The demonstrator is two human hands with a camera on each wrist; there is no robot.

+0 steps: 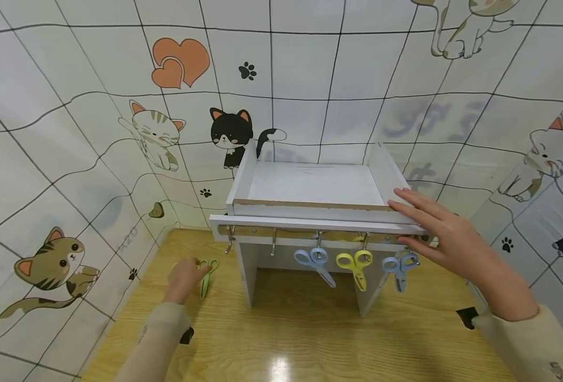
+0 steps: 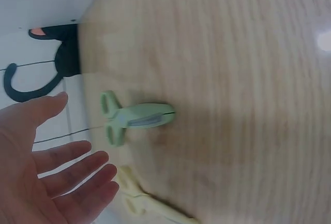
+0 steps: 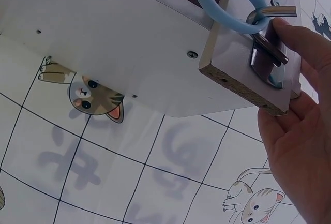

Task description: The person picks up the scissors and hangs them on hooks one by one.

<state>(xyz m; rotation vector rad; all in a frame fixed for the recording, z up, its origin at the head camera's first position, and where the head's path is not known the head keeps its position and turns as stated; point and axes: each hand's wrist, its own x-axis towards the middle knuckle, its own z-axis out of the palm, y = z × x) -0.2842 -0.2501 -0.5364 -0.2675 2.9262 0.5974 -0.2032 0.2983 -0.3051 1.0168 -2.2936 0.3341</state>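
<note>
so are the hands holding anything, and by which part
The right hand grips the rack by its right end; the left hand holds nothing, near the green scissors.

A light-brown wood-grain tabletop (image 1: 305, 334), glossy enough to show a bright spot of reflected light, carries a white board stand (image 1: 315, 183) with an open, shallow tray top and upright side panels. Left of it lie a pair of pale-green scissors (image 2: 147, 114) and, just beside, pale-yellow scissors (image 2: 158, 207).
</note>
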